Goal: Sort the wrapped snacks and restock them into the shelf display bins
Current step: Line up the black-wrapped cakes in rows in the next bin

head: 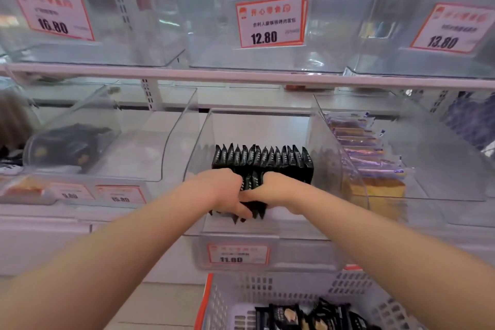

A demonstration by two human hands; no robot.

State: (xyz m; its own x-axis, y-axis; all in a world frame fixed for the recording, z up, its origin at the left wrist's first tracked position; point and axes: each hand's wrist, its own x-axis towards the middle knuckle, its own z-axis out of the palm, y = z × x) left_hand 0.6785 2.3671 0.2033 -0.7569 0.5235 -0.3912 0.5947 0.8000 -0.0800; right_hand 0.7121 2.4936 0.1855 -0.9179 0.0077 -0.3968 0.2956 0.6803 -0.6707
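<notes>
We note both our left hand (223,190) and right hand (276,189) gripping black snack packets (263,161) inside the clear bin (329,158) tagged 11.80 (237,254).

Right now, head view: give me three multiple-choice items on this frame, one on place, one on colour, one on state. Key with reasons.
1. Where do the hands work?
A. Top-shelf bin tagged 12.80
B. Middle bin on the lower shelf
C. The basket

2. What colour are the packs in that bin?
A. Black
B. Purple
C. Yellow

3. How are the hands?
A. Both open and idle
B. Only the left holds packs
C. Both grip packs

Key:
1 B: the left hand and right hand reach into the middle bin, above the 11.80 tag.
2 A: the row of packs standing on edge is black; the purple ones lie in the next bin to the right.
3 C: both hands curl round a bunch of packs at the bin's front.

More black packs lie in the basket below.
</notes>
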